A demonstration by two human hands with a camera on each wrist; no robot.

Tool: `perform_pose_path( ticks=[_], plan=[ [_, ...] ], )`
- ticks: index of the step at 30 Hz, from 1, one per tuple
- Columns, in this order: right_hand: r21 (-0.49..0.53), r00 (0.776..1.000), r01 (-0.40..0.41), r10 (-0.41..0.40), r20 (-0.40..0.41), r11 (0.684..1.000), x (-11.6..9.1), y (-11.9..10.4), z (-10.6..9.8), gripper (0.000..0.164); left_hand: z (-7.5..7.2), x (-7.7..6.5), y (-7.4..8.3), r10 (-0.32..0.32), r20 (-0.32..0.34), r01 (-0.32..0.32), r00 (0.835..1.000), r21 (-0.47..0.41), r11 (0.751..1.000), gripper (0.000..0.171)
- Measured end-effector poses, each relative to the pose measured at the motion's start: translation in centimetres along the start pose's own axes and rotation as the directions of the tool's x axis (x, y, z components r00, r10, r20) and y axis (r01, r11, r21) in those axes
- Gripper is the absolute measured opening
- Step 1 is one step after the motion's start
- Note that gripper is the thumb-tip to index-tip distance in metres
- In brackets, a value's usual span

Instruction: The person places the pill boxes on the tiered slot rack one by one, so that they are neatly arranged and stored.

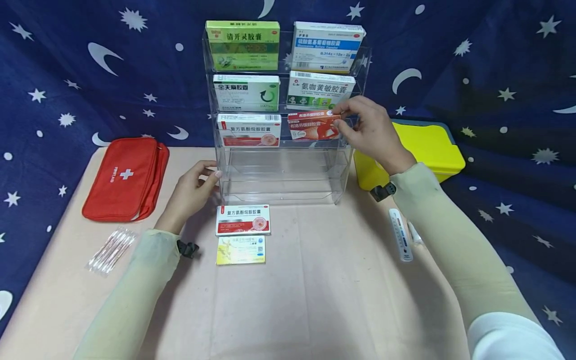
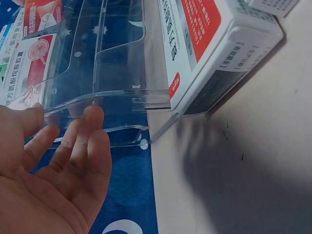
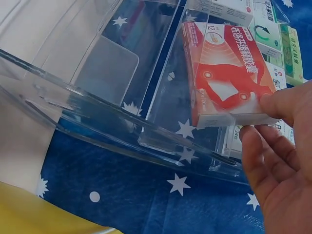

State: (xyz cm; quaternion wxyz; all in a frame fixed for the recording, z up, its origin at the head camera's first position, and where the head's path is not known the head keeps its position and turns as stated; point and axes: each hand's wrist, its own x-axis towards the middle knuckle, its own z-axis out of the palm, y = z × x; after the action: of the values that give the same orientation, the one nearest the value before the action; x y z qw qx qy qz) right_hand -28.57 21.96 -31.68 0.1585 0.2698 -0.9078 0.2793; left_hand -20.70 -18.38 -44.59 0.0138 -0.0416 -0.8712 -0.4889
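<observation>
Head view: a clear display rack [image 1: 283, 167] stands on the table [image 1: 333, 290]. The right hand [image 1: 371, 130] pinches the red-orange box [image 1: 310, 129] by its right end, at the right side of the rack's third tier from the top. A red-and-white box [image 1: 247, 132] occupies the left side of that tier. The left hand [image 1: 191, 192] rests its fingers against the rack's lower left side. A second red-and-white carton [image 1: 243, 220] and a yellow-and-white box [image 1: 241, 251] lie in front of the rack; a red first-aid pouch [image 1: 119, 180] lies to the left. Left wrist view: the fingers of the left hand are loosely extended at the transparent side panel. Right wrist view: the thumb presses the printed face of the red-orange box, with the other fingers below its end.
</observation>
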Motion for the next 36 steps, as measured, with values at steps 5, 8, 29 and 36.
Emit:
perform_pose_path(
  ticks=[5, 8, 29, 36],
  plan=[
    [-0.029, 0.999, -0.042, 0.043, 0.004, 0.999, -0.2, 0.1, -0.1, 0.020, 0.0, 0.0, 0.2, -0.007, 0.006, 0.007, 1.000, -0.005, 1.000, 0.046],
    [-0.031, 0.999, -0.045, 0.044, -0.031, 0.999, -0.4, -0.1, 0.2, 0.022, 0.0, -0.1, 0.1, -0.008, 0.009, 0.008, 1.000, -0.008, 1.000, 0.046],
    [0.076, 0.792, 0.341, -0.330, 0.513, 0.937, -14.6, -9.1, 15.5, 0.038, -0.1, -0.3, 0.1, -0.002, -0.002, 0.002, 1.000, -0.004, 1.000, 0.046],
    [0.029, 0.736, 0.393, -0.333, 0.589, 0.919, -16.2, -10.6, 17.4, 0.046, 0.0, -0.2, -0.1, 0.002, 0.004, -0.002, 1.000, 0.001, 1.000, 0.048]
  ],
)
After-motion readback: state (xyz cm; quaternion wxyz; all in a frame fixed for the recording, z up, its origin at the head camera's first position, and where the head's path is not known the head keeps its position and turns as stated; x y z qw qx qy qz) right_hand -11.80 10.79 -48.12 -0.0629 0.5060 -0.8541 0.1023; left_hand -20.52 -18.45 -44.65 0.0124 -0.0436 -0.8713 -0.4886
